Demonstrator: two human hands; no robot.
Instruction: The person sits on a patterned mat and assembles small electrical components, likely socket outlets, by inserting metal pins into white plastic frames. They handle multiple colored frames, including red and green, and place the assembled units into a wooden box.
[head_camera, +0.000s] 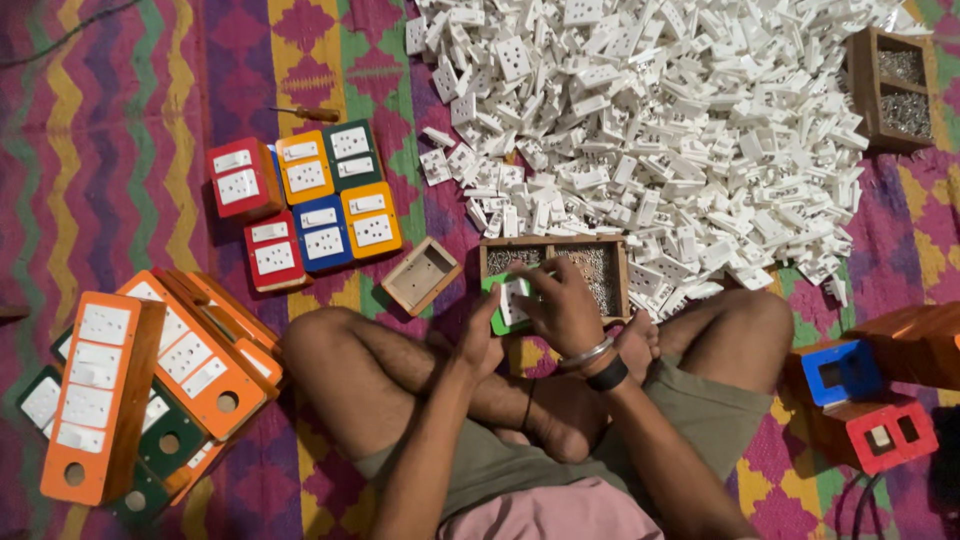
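Left hand (478, 345) gripping a green switch box (503, 302) over the crossed legs, right hand (562, 305) closed on its white insert (fingers curled); wooden screw tray (553, 245) just beyond, white socket pile (680, 130) farther off.

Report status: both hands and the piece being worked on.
Left hand and right hand both grip a green switch box over the lap. Wooden two-part tray of small metal parts right behind it. Nothing blocks the hands.
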